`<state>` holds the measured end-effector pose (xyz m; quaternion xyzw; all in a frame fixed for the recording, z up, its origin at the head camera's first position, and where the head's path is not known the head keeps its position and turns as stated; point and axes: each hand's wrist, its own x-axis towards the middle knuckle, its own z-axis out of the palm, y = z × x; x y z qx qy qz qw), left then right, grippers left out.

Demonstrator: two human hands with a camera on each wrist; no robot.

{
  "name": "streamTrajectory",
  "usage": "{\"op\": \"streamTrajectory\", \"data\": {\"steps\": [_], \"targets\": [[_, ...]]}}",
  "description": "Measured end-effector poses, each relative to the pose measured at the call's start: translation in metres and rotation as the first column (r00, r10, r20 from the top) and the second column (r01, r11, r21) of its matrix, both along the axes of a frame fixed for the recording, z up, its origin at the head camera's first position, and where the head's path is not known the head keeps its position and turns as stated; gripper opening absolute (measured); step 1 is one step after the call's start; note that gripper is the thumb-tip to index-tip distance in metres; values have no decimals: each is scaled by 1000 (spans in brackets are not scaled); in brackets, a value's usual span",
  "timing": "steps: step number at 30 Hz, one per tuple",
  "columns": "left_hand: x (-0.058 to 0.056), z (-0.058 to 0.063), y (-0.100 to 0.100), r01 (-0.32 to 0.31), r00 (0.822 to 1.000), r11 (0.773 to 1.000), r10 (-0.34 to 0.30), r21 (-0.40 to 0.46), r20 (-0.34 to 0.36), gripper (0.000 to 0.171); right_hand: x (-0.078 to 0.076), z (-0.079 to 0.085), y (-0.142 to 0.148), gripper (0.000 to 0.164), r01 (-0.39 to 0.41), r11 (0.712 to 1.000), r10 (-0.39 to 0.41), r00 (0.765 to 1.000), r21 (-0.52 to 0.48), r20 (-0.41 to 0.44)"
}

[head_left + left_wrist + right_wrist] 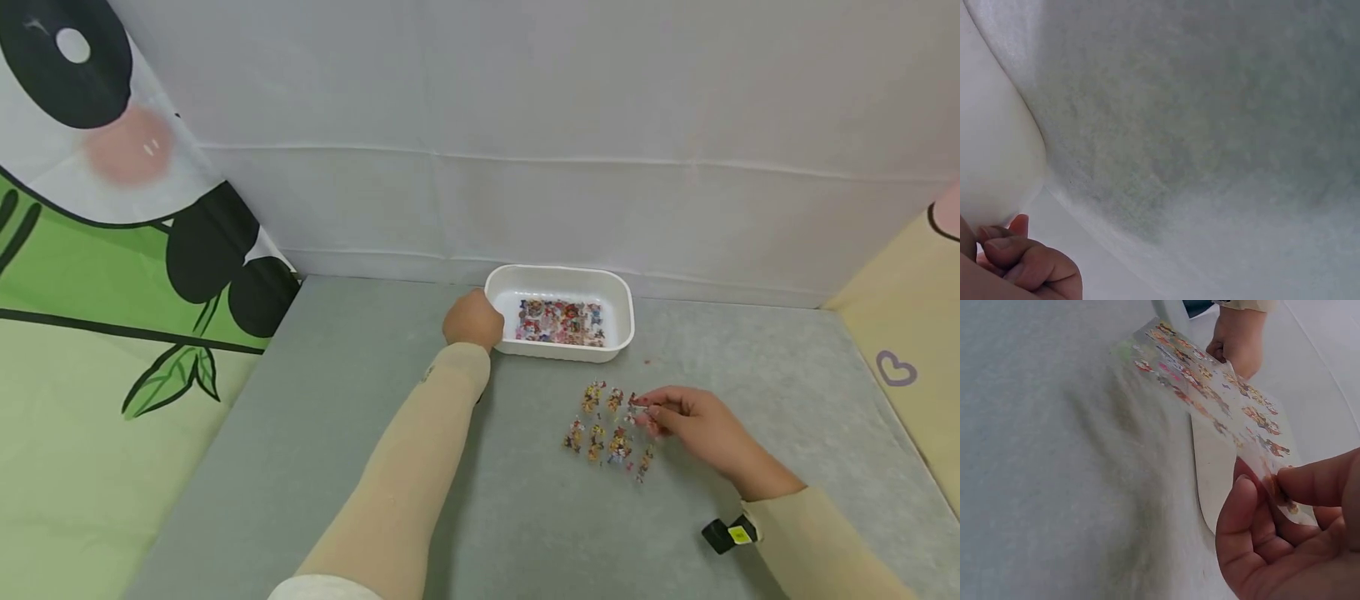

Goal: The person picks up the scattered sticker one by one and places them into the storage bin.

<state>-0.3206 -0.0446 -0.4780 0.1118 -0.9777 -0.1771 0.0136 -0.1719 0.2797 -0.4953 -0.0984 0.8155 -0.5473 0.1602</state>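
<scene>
My left hand (474, 319) is at the left end of a white plastic tub (555, 353), its curled fingers gripping the rim. The left wrist view has those fingers bent against the tub's pale wall (997, 125). A printed sticker sheet (560, 323) with many small colourful figures lies in the tub. In front of the tub, my right hand (701, 425) pinches the right edge of a clear sticker sheet (618, 446) between thumb and fingers. Rows of small cartoon figures cover this sheet, which bends slightly and slants above the table in the right wrist view.
A grey table (360, 333) lies under both hands. Behind the tub rises a white cloth wall (525, 125). A green and white cartoon panel (150, 267) borders the left side, and a cream panel (892, 333) the right. A tiny reddish speck (647, 362) lies right of the tub.
</scene>
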Motion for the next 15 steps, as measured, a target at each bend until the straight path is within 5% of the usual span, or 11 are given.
{"op": "streamTrajectory", "data": {"steps": [15], "targets": [[2, 5, 1, -7, 1000, 1000, 7, -1, 8, 26, -38, 14, -4, 34, 28, 985, -21, 999, -172, 42]]}}
